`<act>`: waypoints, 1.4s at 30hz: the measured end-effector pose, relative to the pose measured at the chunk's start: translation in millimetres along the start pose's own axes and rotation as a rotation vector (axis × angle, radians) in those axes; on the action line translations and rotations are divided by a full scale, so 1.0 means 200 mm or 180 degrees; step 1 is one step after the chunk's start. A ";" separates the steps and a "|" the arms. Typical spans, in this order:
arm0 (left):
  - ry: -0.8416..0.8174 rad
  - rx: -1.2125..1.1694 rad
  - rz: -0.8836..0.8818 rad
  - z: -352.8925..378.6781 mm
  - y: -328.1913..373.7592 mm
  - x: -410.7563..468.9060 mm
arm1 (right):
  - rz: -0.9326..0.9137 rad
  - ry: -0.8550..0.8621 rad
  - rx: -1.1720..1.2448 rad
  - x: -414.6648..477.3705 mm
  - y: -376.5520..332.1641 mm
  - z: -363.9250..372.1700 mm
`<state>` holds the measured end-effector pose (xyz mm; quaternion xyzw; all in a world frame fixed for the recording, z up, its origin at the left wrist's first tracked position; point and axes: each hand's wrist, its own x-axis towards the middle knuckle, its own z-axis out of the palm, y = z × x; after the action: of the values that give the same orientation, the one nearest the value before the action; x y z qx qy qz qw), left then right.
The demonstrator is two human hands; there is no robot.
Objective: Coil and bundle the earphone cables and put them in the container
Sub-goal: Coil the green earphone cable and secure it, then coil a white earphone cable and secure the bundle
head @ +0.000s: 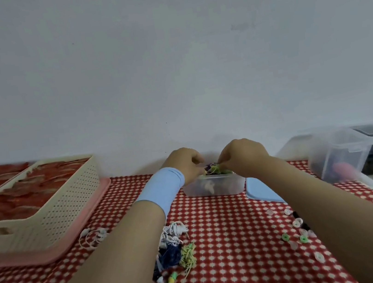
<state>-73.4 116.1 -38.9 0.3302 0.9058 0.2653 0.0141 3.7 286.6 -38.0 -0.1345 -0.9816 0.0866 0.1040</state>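
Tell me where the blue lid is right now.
In the head view, the blue lid lies flat on the checkered cloth just right of the clear container, beside the right forearm.

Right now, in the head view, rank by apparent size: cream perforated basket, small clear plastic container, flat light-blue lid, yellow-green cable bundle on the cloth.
Cream perforated basket
Small clear plastic container
Flat light-blue lid, partly behind the right arm; rank against container unsure
Yellow-green cable bundle
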 end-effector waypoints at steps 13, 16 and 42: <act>0.0214 -0.0097 0.0172 -0.17 -0.07 -0.26 | -0.0462 0.0301 0.0204 -0.17 -0.24 -0.14; -0.0032 0.0166 0.0052 -0.21 -0.11 -0.38 | -0.0847 -0.0198 0.0576 -0.27 -0.38 -0.12; 0.0239 -0.1758 -0.0121 -0.21 0.02 -0.66 | -0.0282 -0.0261 0.3597 -0.53 -0.32 -0.08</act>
<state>23.7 20.1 -20.5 0.2867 0.8051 0.5139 0.0749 90.8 198.8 -29.1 -0.0132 -0.7907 0.5991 0.1252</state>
